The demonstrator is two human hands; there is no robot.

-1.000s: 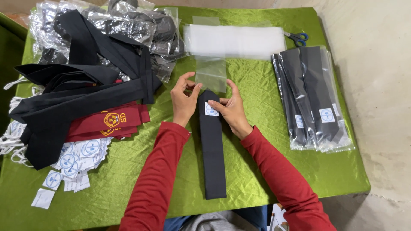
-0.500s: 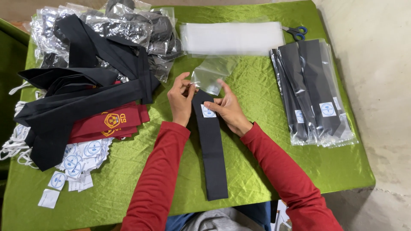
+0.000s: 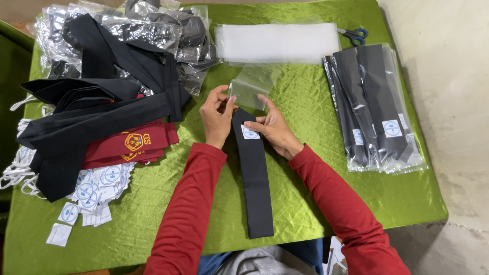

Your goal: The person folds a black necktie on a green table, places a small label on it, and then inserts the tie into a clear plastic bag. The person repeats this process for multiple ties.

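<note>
Green table (image 3: 316, 153) — left hand (image 3: 216, 119) and right hand (image 3: 272, 130) pinch the clear bag (image 3: 249, 89) over the black tie (image 3: 253, 173).

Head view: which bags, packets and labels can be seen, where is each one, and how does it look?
Clear bag: small, see-through, pinched by left hand at the black tie's top end.
Tie label: white square, blue round mark, under right hand.
Empty bags: flat whitish stack, far edge.
Packed ties: long clear packets, right side.
Loose labels: white squares, near left.
Crinkled packets: shiny heap, far left.
</note>
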